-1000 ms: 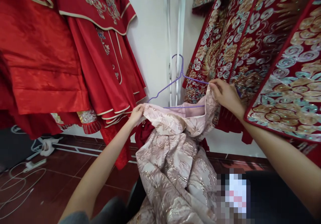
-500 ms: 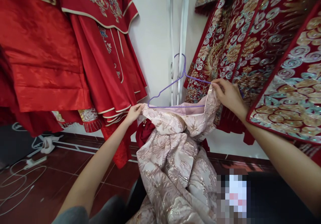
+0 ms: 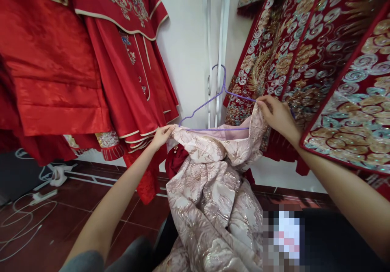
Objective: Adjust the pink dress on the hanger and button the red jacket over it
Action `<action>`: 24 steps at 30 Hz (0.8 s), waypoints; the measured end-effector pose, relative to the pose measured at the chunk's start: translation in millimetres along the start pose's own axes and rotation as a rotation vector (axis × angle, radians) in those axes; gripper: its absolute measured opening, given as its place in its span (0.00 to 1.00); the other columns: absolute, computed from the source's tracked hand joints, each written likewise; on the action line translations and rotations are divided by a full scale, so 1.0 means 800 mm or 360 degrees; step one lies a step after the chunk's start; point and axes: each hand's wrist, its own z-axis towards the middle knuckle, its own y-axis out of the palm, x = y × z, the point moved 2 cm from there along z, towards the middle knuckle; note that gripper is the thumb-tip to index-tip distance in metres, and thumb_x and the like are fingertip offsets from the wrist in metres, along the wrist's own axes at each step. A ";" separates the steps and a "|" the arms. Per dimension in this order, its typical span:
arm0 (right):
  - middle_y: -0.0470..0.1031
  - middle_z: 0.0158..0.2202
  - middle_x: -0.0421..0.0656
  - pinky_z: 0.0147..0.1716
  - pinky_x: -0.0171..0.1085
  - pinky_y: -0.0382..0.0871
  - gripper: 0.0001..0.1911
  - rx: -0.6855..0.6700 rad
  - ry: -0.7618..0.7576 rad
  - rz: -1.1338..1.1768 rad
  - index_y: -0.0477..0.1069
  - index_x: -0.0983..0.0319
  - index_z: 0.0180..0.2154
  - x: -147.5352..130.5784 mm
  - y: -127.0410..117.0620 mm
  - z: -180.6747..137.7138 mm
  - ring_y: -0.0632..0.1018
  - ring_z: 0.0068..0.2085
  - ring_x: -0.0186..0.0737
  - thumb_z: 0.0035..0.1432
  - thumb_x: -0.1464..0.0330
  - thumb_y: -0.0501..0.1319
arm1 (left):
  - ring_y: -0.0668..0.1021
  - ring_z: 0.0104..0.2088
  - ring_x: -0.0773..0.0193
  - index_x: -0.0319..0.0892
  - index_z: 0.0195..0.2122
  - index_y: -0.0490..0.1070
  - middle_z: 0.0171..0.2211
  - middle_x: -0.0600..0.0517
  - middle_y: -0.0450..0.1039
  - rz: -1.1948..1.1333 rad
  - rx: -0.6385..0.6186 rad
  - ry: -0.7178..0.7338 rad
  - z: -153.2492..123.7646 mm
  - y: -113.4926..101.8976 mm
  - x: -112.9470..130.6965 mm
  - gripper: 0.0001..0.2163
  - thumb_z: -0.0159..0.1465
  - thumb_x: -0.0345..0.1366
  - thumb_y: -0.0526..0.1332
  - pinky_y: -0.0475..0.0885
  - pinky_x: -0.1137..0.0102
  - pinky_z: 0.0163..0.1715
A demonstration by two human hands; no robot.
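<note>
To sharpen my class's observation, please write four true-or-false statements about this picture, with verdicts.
1. The left hand hangs free. False: it pinches the shiny pale pink floral garment.
2. The right hand pinches that garment's upper edge. True.
3. The lower bar of the thin purple hanger crosses that garment's open top. True.
4. The bright red outfit with cream trim hangs right of the hanger. False: it hangs left.
</note>
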 end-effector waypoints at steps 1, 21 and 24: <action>0.78 0.41 0.48 0.38 0.37 0.62 0.13 -0.0014 0.0006 0.0007 0.70 0.60 0.44 0.001 0.001 0.000 0.75 0.37 0.42 0.64 0.64 0.50 | 0.75 0.34 0.62 0.35 0.43 0.75 0.36 0.47 0.77 -0.0022 0.0018 0.0012 0.007 0.005 0.006 0.29 0.54 0.58 0.60 0.70 0.70 0.35; 0.54 0.65 0.48 0.64 0.46 0.49 0.27 0.0204 0.0174 0.0205 0.51 0.59 0.62 0.021 -0.014 -0.119 0.56 0.65 0.43 0.64 0.61 0.48 | 0.76 0.44 0.56 0.38 0.47 0.69 0.45 0.43 0.75 0.0646 -0.0259 0.0093 0.022 0.005 0.006 0.25 0.63 0.53 0.49 0.68 0.64 0.47; 0.70 0.54 0.48 0.60 0.50 0.57 0.15 0.0325 0.0633 0.0311 0.66 0.53 0.48 0.049 0.003 -0.196 0.69 0.57 0.49 0.63 0.61 0.48 | 0.76 0.44 0.54 0.37 0.44 0.70 0.44 0.42 0.75 0.0680 -0.0509 -0.0145 -0.003 -0.006 -0.015 0.25 0.59 0.55 0.54 0.68 0.64 0.46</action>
